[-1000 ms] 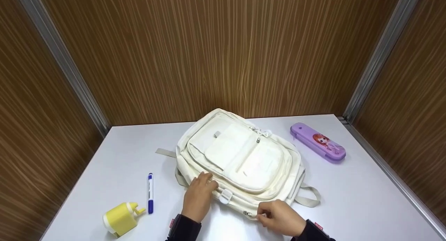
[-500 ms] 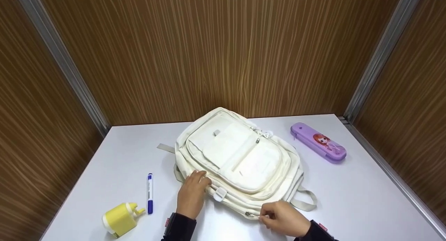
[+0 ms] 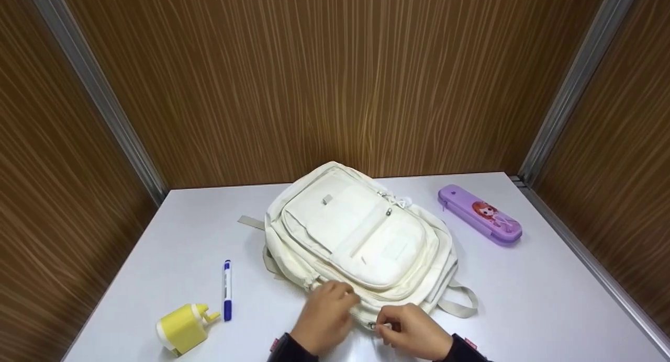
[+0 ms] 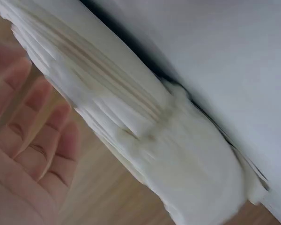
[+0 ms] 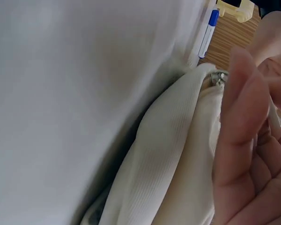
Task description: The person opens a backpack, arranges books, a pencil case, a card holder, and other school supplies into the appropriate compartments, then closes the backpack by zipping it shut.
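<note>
A cream backpack (image 3: 366, 221) lies on its back on the white table, its zipped front pocket facing up. My right hand (image 3: 413, 330) is at its near edge, thumb and fingers pinching a pale zipper pull (image 5: 273, 116) beside the metal slider (image 5: 218, 78). Just left of it, my left hand (image 3: 325, 316) is over the near side, covering the spot where the buckle was seen. In the left wrist view its fingers (image 4: 40, 136) are loosely bent beside the backpack's fabric (image 4: 131, 117) and hold nothing.
A purple pencil case (image 3: 480, 214) lies at the right. On the left are a blue-capped marker (image 3: 227, 290) and a yellow-and-white bottle-like object (image 3: 183, 328) on its side. Wood-grain panels (image 3: 335, 79) enclose the table's back and sides.
My left hand has let go of the backpack's near side and moved right, towards the right hand. The right hand has shifted slightly left, still pinching the zipper pull.
</note>
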Demonstrator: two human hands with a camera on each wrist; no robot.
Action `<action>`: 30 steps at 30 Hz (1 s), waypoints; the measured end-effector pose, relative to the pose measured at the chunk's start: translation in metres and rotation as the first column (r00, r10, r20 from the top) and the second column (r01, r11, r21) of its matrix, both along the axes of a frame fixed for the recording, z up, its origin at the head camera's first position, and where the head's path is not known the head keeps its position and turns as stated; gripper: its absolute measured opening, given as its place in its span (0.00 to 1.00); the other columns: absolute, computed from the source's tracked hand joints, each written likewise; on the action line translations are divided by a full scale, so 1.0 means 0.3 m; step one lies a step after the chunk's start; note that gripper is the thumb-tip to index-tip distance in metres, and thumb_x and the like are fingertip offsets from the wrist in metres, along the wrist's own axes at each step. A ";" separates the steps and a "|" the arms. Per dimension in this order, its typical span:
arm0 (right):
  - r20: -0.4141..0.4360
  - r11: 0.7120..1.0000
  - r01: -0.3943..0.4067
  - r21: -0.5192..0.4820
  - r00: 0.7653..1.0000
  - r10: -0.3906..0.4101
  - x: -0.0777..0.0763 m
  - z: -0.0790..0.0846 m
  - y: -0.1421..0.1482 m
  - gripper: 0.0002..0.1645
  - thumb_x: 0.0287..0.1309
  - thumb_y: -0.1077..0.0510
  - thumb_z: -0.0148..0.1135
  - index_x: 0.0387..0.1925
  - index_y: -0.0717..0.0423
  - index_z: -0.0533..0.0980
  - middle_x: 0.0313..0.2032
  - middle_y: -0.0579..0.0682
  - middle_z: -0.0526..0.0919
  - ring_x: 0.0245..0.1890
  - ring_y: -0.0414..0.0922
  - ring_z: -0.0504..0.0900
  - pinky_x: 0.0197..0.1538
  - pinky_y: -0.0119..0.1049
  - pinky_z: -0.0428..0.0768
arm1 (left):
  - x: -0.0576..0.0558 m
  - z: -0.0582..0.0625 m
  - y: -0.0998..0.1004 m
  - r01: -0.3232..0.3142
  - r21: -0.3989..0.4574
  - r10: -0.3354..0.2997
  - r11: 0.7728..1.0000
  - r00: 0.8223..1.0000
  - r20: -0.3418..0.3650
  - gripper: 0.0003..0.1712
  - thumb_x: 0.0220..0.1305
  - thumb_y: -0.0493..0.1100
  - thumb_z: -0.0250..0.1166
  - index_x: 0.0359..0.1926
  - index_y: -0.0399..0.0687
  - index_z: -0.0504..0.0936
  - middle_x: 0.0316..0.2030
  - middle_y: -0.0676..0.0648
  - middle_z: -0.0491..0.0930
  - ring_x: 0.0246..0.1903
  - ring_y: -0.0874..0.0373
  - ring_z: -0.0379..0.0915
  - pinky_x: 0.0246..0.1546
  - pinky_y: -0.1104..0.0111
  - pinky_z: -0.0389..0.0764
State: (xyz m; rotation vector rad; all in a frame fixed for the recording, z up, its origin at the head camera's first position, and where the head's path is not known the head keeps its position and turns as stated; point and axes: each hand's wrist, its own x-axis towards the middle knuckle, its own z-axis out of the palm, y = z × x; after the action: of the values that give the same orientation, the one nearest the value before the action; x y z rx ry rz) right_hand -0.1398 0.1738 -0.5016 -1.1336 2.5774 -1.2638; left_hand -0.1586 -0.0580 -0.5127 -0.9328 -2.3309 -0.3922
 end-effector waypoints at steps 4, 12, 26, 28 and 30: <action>-0.025 1.000 -0.003 -0.027 1.000 0.003 0.000 -0.001 -0.027 0.05 0.59 0.63 0.62 0.28 0.53 0.78 0.18 0.45 0.83 0.19 0.20 0.71 0.20 0.19 0.72 | 0.015 -0.003 0.045 0.033 -0.091 -0.033 0.995 0.999 -0.003 0.11 0.43 0.47 0.73 0.32 0.61 0.84 0.32 0.60 0.80 0.35 0.63 0.74 0.36 0.70 0.74; -0.077 0.999 -0.016 -0.029 0.997 0.014 0.001 -0.010 -0.047 0.05 0.58 0.64 0.63 0.27 0.52 0.78 0.19 0.45 0.82 0.21 0.19 0.71 0.23 0.18 0.73 | 0.007 -0.020 0.070 -0.012 -0.148 0.006 0.989 0.999 -0.041 0.06 0.43 0.50 0.74 0.25 0.63 0.84 0.25 0.62 0.78 0.26 0.65 0.71 0.28 0.74 0.69; -0.091 0.995 0.039 0.091 0.995 -0.031 0.000 -0.005 0.015 0.07 0.57 0.62 0.65 0.25 0.50 0.79 0.16 0.39 0.81 0.17 0.20 0.67 0.21 0.15 0.64 | 0.005 0.004 0.033 -0.041 -0.136 0.036 0.990 0.999 -0.034 0.06 0.40 0.50 0.74 0.20 0.61 0.83 0.21 0.62 0.76 0.21 0.64 0.71 0.20 0.75 0.66; -0.141 0.993 0.053 0.108 0.989 -0.038 0.003 -0.005 0.017 0.08 0.56 0.62 0.66 0.24 0.48 0.78 0.16 0.37 0.81 0.18 0.19 0.66 0.22 0.13 0.63 | 0.006 0.007 0.032 -0.040 -0.145 0.037 0.989 0.999 -0.020 0.05 0.41 0.50 0.73 0.20 0.61 0.84 0.21 0.62 0.77 0.21 0.64 0.71 0.20 0.75 0.67; -0.186 0.990 0.066 0.125 0.982 -0.042 0.008 -0.003 0.019 0.09 0.55 0.62 0.66 0.24 0.47 0.78 0.15 0.36 0.80 0.18 0.19 0.64 0.23 0.11 0.60 | 0.007 0.010 0.031 -0.042 -0.150 0.039 0.988 0.999 -0.017 0.06 0.41 0.50 0.74 0.20 0.61 0.84 0.21 0.62 0.77 0.21 0.64 0.71 0.21 0.75 0.67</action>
State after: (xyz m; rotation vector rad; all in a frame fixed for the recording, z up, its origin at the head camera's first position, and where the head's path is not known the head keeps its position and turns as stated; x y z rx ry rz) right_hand -0.1375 0.1795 -0.5024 -1.2147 2.7935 -1.0256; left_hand -0.1564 -0.0485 -0.5097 -0.9531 -2.3879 -0.1949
